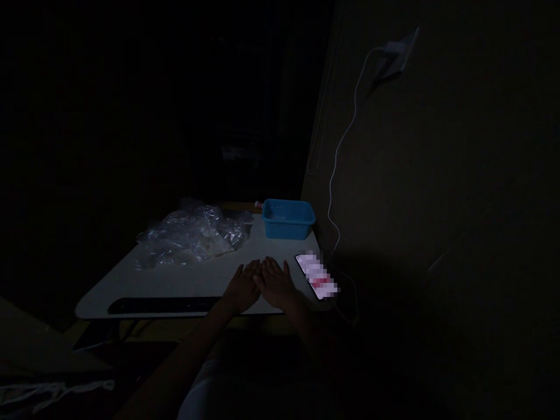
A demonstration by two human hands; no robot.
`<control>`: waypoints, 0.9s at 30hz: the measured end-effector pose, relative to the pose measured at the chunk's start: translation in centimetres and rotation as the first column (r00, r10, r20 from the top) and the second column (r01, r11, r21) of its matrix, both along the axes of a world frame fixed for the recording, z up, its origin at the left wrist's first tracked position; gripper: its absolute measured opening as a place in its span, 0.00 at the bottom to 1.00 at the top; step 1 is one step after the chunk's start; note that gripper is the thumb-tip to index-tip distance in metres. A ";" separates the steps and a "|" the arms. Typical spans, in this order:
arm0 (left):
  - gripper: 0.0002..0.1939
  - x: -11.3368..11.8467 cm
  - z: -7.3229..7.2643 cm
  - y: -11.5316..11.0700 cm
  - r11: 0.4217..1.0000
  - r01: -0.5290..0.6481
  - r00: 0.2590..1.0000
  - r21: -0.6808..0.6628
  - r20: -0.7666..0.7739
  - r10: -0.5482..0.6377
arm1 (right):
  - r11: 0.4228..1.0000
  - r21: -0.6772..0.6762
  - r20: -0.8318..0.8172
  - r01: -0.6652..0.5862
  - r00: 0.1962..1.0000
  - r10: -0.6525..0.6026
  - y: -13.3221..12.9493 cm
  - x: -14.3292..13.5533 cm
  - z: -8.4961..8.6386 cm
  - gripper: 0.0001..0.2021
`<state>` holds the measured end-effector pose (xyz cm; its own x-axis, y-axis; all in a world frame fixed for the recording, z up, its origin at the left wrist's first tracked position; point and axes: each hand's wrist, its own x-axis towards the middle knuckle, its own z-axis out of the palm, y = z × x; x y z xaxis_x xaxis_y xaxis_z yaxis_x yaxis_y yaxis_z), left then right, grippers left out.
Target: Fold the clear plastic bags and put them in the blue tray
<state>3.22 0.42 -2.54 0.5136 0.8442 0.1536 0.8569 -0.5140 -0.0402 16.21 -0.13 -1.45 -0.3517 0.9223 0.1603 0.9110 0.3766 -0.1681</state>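
Both of my hands are together over the near edge of a white table [179, 286]. My left hand [243, 289] is palm down with its fingers stretched forward, holding nothing that I can see. Beside it, touching or slightly overlapping its fingertips, my right hand [276, 284] also lies flat, thumb toward the left hand. Just right of the right hand is a phone [315, 275] with a lit screen, lying at the table's right edge. Anything under the palms is hidden.
Crumpled clear plastic bags [199, 233] cover the table's back left. A blue plastic basket [289, 229] stands at the back right. A white cable [336, 163] hangs from a wall socket [396, 58] toward the phone. A dark strip [161, 305] runs along the front edge. The room is very dark.
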 end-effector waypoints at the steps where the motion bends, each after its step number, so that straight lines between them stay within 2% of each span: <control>1: 0.26 0.0 -0.1 0.0 1.000 -0.005 1.000 0.001 0.002 0.005 | 1.000 0.000 0.001 -0.004 1.000 0.004 0.0 0.0 0.0 0.30; 6: 0.26 -0.2 -0.1 -0.2 0.997 -0.077 0.997 0.013 0.010 0.077 | 1.000 0.004 0.000 -0.003 1.000 0.003 0.0 0.1 0.0 0.30; 12: 0.25 -1.5 0.4 -0.3 0.975 -0.220 0.975 0.033 0.032 0.219 | 0.999 0.033 0.002 0.012 1.000 -0.012 -0.1 0.0 -0.2 0.29; 16: 0.25 -1.7 0.3 -0.3 0.973 -0.228 0.973 0.048 0.043 0.226 | 0.999 0.038 -0.026 0.004 1.000 -0.003 0.1 0.1 -0.2 0.27; 19: 0.24 -1.6 0.2 -0.2 0.973 -0.226 0.973 0.054 0.052 0.223 | 0.999 0.030 -0.127 0.026 0.992 -0.022 0.9 0.7 -0.3 0.21; 21: 0.24 -1.6 0.1 -0.2 0.974 -0.218 0.975 0.055 0.048 0.216 | 0.998 -0.001 -0.209 0.055 0.976 -0.054 1.6 1.4 -0.1 0.18; 24: 0.24 -1.7 0.0 -0.2 0.976 -0.209 0.977 0.066 0.047 0.206 | 0.995 -0.057 -0.286 0.083 0.954 -0.095 2.9 2.4 0.3 0.20; 27: 0.25 -1.7 -0.1 -0.2 0.977 -0.195 0.980 0.085 0.060 0.191 | 0.976 -0.205 -0.268 0.077 0.954 -0.131 4.3 2.9 1.0 0.22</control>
<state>1.53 0.20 -2.69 0.3317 0.9081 0.2555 0.9417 -0.3349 -0.0320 19.15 4.17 -0.50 -0.2188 0.9741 0.0566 0.8497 0.2187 -0.4797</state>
